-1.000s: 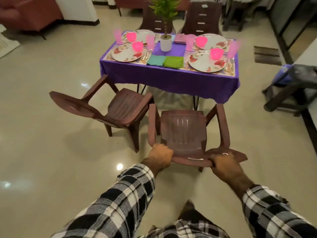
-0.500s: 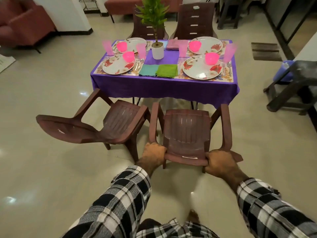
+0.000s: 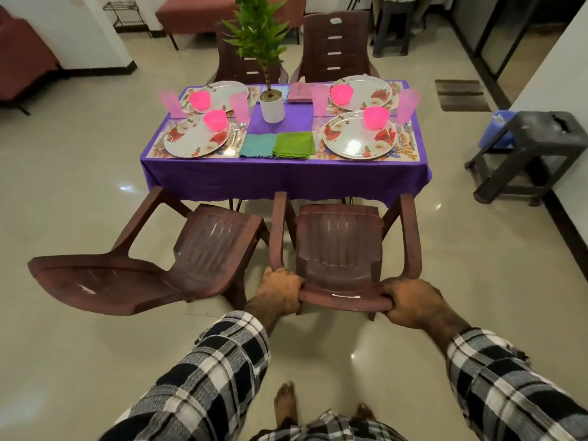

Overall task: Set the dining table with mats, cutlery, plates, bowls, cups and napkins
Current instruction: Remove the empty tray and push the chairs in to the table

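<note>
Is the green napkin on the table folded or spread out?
Folded: the green napkin lies as a small flat square beside the teal napkin.

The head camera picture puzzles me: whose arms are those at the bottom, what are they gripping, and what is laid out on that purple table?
There is no machine here. A person wears a camera on the head that looks forward and down, so the checked sleeves at the bottom are that person's own arms. Both hands grip the top edge of a brown plastic chair's backrest: the left hand at one corner, the right hand at the other. The chair faces the table, which has a purple cloth. On it lie four flowered plates, each with a pink bowl, plus pink cups, cutlery, folded napkins and a potted plant in the middle. A second chair stands askew to the left.
</note>
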Demonstrator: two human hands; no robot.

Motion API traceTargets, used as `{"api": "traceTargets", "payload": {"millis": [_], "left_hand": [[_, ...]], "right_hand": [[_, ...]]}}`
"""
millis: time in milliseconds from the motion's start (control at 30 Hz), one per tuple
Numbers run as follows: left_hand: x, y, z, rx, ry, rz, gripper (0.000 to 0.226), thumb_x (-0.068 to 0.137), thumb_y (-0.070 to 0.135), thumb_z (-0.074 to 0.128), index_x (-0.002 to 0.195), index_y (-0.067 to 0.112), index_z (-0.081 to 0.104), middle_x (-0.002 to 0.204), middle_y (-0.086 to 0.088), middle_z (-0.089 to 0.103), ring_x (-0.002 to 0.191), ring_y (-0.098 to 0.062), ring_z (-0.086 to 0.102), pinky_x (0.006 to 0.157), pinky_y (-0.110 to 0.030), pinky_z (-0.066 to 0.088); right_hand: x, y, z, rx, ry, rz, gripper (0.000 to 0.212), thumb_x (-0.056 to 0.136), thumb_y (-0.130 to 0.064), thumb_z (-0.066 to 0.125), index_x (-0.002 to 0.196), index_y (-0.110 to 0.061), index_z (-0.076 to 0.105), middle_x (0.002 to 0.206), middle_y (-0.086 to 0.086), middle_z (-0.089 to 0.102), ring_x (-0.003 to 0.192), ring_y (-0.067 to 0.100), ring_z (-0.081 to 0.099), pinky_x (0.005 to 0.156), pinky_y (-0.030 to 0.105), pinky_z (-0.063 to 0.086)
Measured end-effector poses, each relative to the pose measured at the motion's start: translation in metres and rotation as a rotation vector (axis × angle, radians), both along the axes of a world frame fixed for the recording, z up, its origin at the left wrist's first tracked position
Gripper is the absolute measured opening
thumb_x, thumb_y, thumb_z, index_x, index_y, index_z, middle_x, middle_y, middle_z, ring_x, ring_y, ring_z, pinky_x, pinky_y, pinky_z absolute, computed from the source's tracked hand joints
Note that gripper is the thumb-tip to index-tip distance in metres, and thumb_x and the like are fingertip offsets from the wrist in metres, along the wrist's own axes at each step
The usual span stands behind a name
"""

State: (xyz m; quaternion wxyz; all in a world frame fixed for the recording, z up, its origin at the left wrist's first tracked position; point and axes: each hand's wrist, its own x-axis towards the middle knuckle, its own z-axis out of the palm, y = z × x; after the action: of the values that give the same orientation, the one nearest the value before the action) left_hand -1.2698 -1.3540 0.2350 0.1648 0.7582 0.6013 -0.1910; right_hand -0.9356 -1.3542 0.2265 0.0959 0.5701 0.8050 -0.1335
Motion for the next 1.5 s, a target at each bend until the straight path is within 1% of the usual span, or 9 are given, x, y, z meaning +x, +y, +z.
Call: {"api": "traceTargets", "payload": {"millis": [67, 267, 467, 700, 1000, 1233, 1367, 1433, 1500], "left_hand": [[-0.003, 0.003, -0.002, -0.011, -0.009, -0.02, 0.041, 0.082, 0.053, 0.072, 0.121, 0.047, 0.065, 0.116, 0.014, 0.067, 0.117, -0.018, 0.057, 0.109, -0.055, 0.04], [0.007, 0.007, -0.002, 0.003, -0.033, 0.015, 0.042, 0.084, 0.039, 0.079, 0.123, 0.05, 0.066, 0.106, 0.015, 0.069, 0.105, -0.017, 0.063, 0.094, -0.047, 0.059], [0.026, -0.003, -0.001, 0.041, -0.034, 0.02, 0.046, 0.092, 0.033, 0.069, 0.131, 0.055, 0.061, 0.118, 0.009, 0.068, 0.112, -0.021, 0.063, 0.095, -0.049, 0.059], [0.025, 0.002, 0.002, 0.022, -0.045, 0.1, 0.031, 0.1, 0.036, 0.062, 0.126, 0.053, 0.063, 0.11, 0.013, 0.068, 0.105, -0.016, 0.065, 0.094, -0.047, 0.06], [0.023, 0.011, -0.003, 0.029, -0.056, 0.135, 0.04, 0.099, 0.03, 0.063, 0.126, 0.059, 0.059, 0.109, 0.018, 0.069, 0.105, -0.014, 0.066, 0.095, -0.046, 0.06], [0.024, 0.013, -0.003, 0.054, -0.058, 0.101, 0.039, 0.101, 0.03, 0.062, 0.13, 0.056, 0.062, 0.114, 0.016, 0.07, 0.109, -0.015, 0.065, 0.097, -0.046, 0.059], [0.022, 0.014, 0.0, 0.007, -0.08, 0.078, 0.031, 0.095, 0.04, 0.071, 0.123, 0.051, 0.065, 0.109, 0.018, 0.069, 0.109, -0.014, 0.066, 0.097, -0.046, 0.059], [0.017, 0.013, 0.009, -0.013, -0.12, 0.048, 0.043, 0.084, 0.053, 0.08, 0.124, 0.048, 0.063, 0.112, 0.019, 0.068, 0.11, -0.013, 0.066, 0.099, -0.046, 0.057], [0.004, 0.008, 0.02, -0.016, -0.134, 0.052, 0.068, 0.076, 0.06, 0.085, 0.135, 0.045, 0.056, 0.127, 0.014, 0.066, 0.121, -0.014, 0.061, 0.107, -0.047, 0.051]], "right_hand": [[-0.002, -0.002, -0.002, 0.012, -0.008, -0.002, 0.048, 0.071, -0.066, 0.046, 0.112, -0.047, 0.064, 0.101, -0.022, 0.07, 0.09, 0.01, 0.069, 0.078, 0.036, 0.061], [0.002, -0.005, 0.006, 0.062, -0.003, -0.007, 0.049, 0.073, -0.066, 0.048, 0.113, -0.048, 0.068, 0.105, -0.026, 0.071, 0.092, 0.007, 0.07, 0.078, 0.032, 0.06], [0.019, -0.01, 0.016, 0.082, 0.019, -0.005, 0.046, 0.074, -0.065, 0.049, 0.115, -0.053, 0.066, 0.109, -0.03, 0.07, 0.095, 0.007, 0.071, 0.076, 0.03, 0.059], [0.018, 0.004, 0.011, 0.031, 0.011, -0.006, 0.044, 0.071, -0.063, 0.044, 0.11, -0.053, 0.063, 0.094, -0.02, 0.071, 0.086, 0.015, 0.071, 0.073, 0.041, 0.062], [0.015, 0.01, 0.018, 0.022, -0.004, -0.019, 0.046, 0.07, -0.063, 0.044, 0.105, -0.046, 0.069, 0.089, -0.015, 0.072, 0.084, 0.018, 0.071, 0.076, 0.04, 0.062], [0.016, 0.014, 0.013, 0.002, -0.016, -0.027, 0.05, 0.069, -0.071, 0.043, 0.108, -0.05, 0.068, 0.094, -0.017, 0.072, 0.085, 0.017, 0.071, 0.078, 0.044, 0.062], [0.015, 0.013, 0.019, -0.041, -0.024, -0.042, 0.06, 0.067, -0.084, 0.045, 0.106, -0.045, 0.07, 0.095, -0.016, 0.072, 0.087, 0.016, 0.069, 0.081, 0.042, 0.061], [0.014, 0.014, 0.028, -0.153, 0.025, -0.006, 0.074, 0.062, -0.1, 0.048, 0.108, -0.045, 0.068, 0.094, -0.017, 0.071, 0.088, 0.013, 0.067, 0.084, 0.041, 0.06], [0.004, 0.018, 0.04, -0.275, 0.117, 0.028, 0.085, 0.059, -0.105, 0.051, 0.122, -0.049, 0.062, 0.103, -0.018, 0.073, 0.095, 0.01, 0.067, 0.091, 0.039, 0.058]]}}
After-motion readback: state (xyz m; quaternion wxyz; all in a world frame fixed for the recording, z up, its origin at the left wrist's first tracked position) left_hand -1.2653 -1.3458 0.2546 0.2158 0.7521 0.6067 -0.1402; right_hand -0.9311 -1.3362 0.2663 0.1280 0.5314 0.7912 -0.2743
